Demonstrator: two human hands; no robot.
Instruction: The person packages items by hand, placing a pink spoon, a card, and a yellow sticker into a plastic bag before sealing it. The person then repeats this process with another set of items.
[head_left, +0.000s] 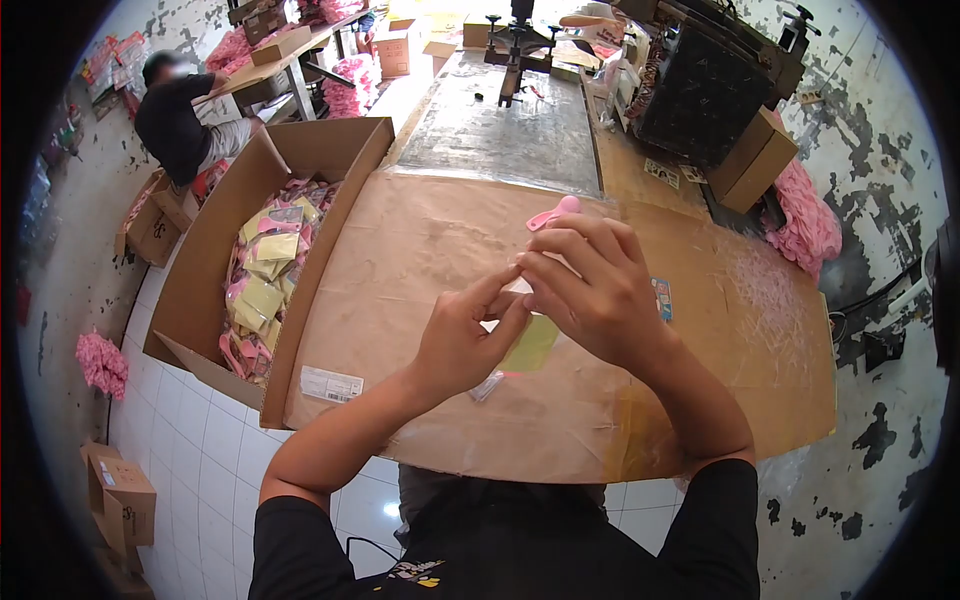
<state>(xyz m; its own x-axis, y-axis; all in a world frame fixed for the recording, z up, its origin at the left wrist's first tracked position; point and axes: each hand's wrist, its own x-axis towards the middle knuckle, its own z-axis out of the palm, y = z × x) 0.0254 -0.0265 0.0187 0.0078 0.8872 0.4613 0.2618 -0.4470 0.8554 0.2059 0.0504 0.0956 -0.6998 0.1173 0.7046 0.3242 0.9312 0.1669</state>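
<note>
My left hand point(465, 335) and my right hand point(590, 285) meet over the cardboard-covered table point(400, 260), fingertips pinched close together. Between the fingers something small and whitish shows; I cannot tell what it is. Just below them appears a yellow-green card point(532, 345), partly covered by my right hand. Beyond the right knuckles is a pink plastic piece point(555, 212) with a rounded end and a looped end. A small clear plastic packet point(487, 387) lies below my left hand.
A long open carton point(320, 250) at left holds many packets with yellow cards point(262, 300). A metal press point(520, 50) stands at the back, dark machinery point(700, 95) at right. Pink bundles point(805, 220) hang beside the table. Another person point(180, 120) sits at far left.
</note>
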